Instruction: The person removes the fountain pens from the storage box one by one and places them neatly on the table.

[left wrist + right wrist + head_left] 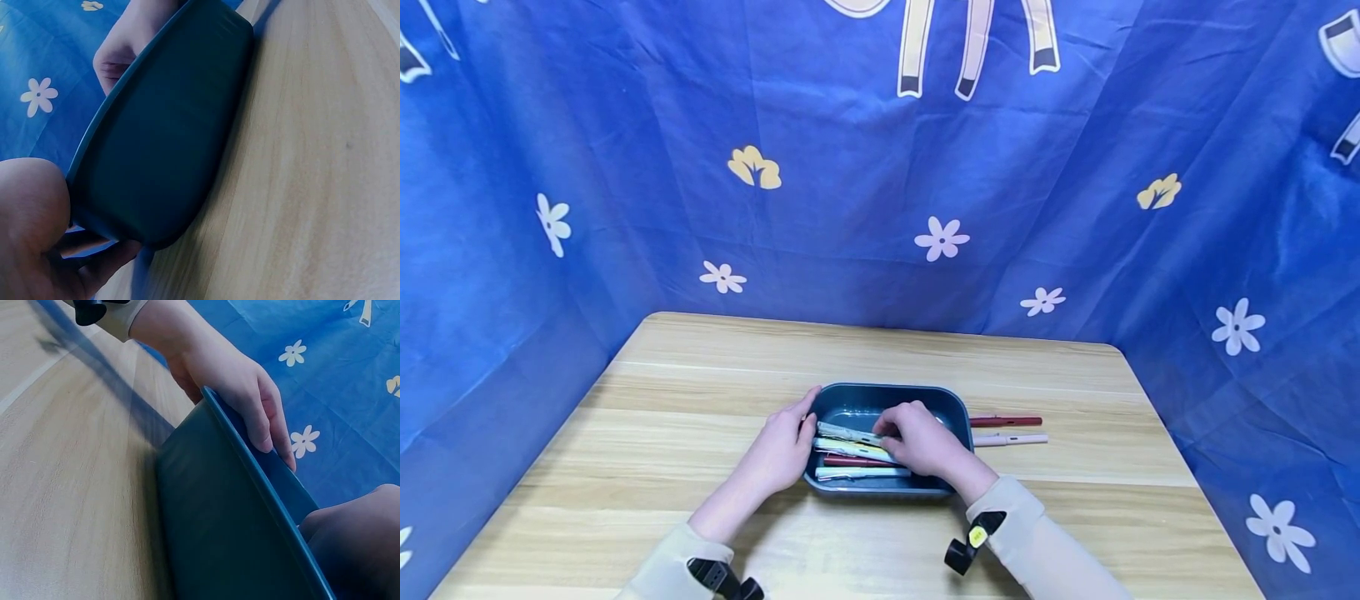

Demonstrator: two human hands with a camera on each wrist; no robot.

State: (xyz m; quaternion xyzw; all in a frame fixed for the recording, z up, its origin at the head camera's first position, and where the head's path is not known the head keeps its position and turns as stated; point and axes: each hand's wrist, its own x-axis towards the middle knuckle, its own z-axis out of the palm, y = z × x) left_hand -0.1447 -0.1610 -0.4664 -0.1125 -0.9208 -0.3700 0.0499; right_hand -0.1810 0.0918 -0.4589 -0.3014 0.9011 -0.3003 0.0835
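Note:
A dark teal rectangular box [880, 492] stands on the table with several pens in its left and front part. My left hand [785, 442] grips its left end, thumb at the rim; in the left wrist view, fingertips [125, 250] touch the outer wall. Inside the box, my right hand [921, 437] pinches the right end of a pale grey-green pen [846, 432]. Below that pen lie a yellow-and-white pen [850, 448], a dark red pen [850, 461] and a light blue pen [861, 472]. The right fingertips are mostly hidden in both wrist views.
Right of the box, a red pen [1018, 422] and a pale pink pen [1018, 439] lie on the wooden table [700, 367]. A blue curtain [850, 275] with flowers hangs behind and at both sides. Each sleeve carries a black wrist camera [977, 537].

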